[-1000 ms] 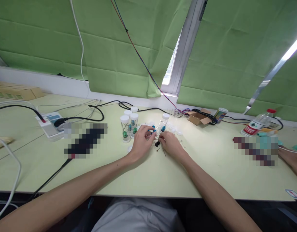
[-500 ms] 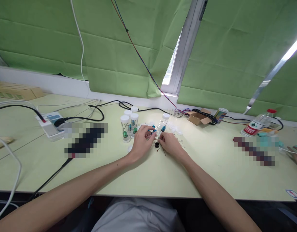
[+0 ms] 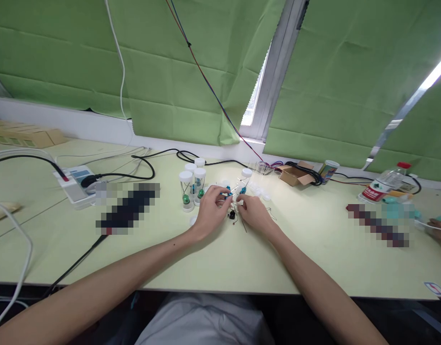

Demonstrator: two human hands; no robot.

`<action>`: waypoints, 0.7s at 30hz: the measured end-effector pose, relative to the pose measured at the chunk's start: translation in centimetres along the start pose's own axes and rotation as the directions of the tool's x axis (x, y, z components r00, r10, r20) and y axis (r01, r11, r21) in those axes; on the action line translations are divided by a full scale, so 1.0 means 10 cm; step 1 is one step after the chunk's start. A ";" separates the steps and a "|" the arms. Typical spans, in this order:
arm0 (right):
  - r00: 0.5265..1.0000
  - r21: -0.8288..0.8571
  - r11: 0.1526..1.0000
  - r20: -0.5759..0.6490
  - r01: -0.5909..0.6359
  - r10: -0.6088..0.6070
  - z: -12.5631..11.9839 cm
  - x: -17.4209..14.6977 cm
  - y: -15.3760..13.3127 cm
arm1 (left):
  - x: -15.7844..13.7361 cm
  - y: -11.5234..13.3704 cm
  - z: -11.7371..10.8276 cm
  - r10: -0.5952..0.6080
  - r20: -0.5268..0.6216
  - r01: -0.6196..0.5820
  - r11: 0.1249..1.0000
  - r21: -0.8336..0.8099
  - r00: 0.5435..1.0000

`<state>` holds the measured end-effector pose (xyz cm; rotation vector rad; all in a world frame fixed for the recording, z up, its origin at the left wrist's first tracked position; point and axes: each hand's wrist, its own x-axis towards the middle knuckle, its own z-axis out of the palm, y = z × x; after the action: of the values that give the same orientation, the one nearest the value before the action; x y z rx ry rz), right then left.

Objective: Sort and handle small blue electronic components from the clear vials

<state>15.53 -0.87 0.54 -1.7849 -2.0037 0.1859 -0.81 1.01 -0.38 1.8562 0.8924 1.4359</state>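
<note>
My left hand [image 3: 213, 209] is closed, thumb and fingertips pinching a small shiny blue piece [image 3: 229, 195] with a thin metal stem. Close on its right, my right hand [image 3: 255, 213] is also closed at the fingertips; what they hold is too small to make out. Below the fingertips lies a small black piece [image 3: 232, 215] among thin wires [image 3: 244, 225]. Left of my left hand stand several clear vials [image 3: 186, 191] with white caps, some holding green pieces. Behind my right hand, another capped vial [image 3: 246, 178] stands with a blue piece [image 3: 243, 190] at its lower part.
White caps [image 3: 265, 197] lie beyond my right hand. An open cardboard box [image 3: 294, 174] with black cable and a patterned can [image 3: 328, 171] stand at the back. Right are a red-capped bottle [image 3: 381, 187] and another person's hand [image 3: 440, 231]. A power strip [image 3: 74, 188] sits left.
My right hand's fingertips have shifted slightly to the right, away from the left ones. The black piece has moved a touch to the left. My left hand keeps its pinch on the blue piece.
</note>
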 end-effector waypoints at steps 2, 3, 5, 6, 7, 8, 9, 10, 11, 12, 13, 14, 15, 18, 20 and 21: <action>1.000 -0.035 0.999 0.011 -0.003 0.004 0.01 0.01 0.01 | 0.00 0.00 0.00 -0.006 0.002 0.006 1.000 0.003 1.000; 1.000 -0.052 0.999 0.017 -0.002 0.003 0.02 0.02 0.01 | 0.00 0.01 0.00 -0.007 0.002 0.007 1.000 0.004 1.000; 1.000 -0.088 0.996 0.024 -0.004 0.006 0.04 0.03 0.01 | 0.00 0.02 0.00 -0.006 0.000 0.006 1.000 0.005 1.000; 1.000 -0.107 0.994 0.024 -0.008 0.011 0.05 0.04 0.01 | 0.00 0.02 0.00 -0.004 0.000 0.004 1.000 0.008 1.000; 1.000 -0.123 0.992 0.026 -0.012 0.015 0.06 0.04 0.00 | 0.00 0.02 0.00 -0.001 -0.001 0.001 1.000 0.014 1.000; 0.999 -0.138 0.990 0.027 -0.016 0.020 0.07 0.05 0.00 | 0.00 0.02 0.00 0.003 -0.001 -0.003 1.000 0.023 1.000; 0.999 -0.150 0.989 0.028 -0.018 0.022 0.08 0.05 -0.01 | 0.00 0.02 0.00 0.007 -0.002 -0.007 0.999 0.033 1.000; 0.999 -0.161 0.987 0.031 -0.018 0.024 0.08 0.06 -0.01 | 0.00 0.02 0.00 0.010 -0.002 -0.010 0.999 0.043 1.000; 0.999 -0.174 0.985 0.034 -0.018 0.024 0.09 0.06 -0.02 | 0.00 0.01 0.00 0.014 -0.002 -0.014 0.999 0.053 1.000; 0.999 -0.188 0.982 0.040 -0.017 0.025 0.09 0.06 -0.03 | 0.00 0.01 0.00 0.018 -0.002 -0.018 0.998 0.061 1.000; 0.999 -0.206 0.979 0.046 -0.016 0.026 0.09 0.06 -0.03 | 0.00 0.01 0.00 0.021 -0.001 -0.021 0.998 0.066 1.000; 0.998 -0.224 0.974 0.053 -0.016 0.028 0.09 0.06 -0.04 | 0.00 0.00 0.00 0.024 0.000 -0.024 0.997 0.070 1.000; 0.997 -0.243 0.970 0.064 -0.016 0.032 0.08 0.06 -0.06 | 0.00 0.00 0.00 0.025 0.002 -0.025 0.997 0.072 1.000; 0.995 -0.296 0.955 0.093 -0.015 0.044 0.06 0.05 -0.09 | 0.00 0.00 0.00 0.019 0.012 -0.020 0.998 0.066 1.000; 0.993 -0.337 0.942 0.106 -0.010 0.049 0.06 0.04 -0.12 | 0.00 0.01 0.00 0.001 0.022 -0.002 0.999 0.051 1.000; 0.993 -0.357 0.934 0.110 -0.007 0.050 0.06 0.03 -0.12 | 0.00 0.02 0.00 -0.011 0.028 0.009 0.999 0.044 1.000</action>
<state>14.14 -0.66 0.58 -2.0648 -2.2063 -0.0728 -0.78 0.94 -0.21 1.8967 0.9250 1.3911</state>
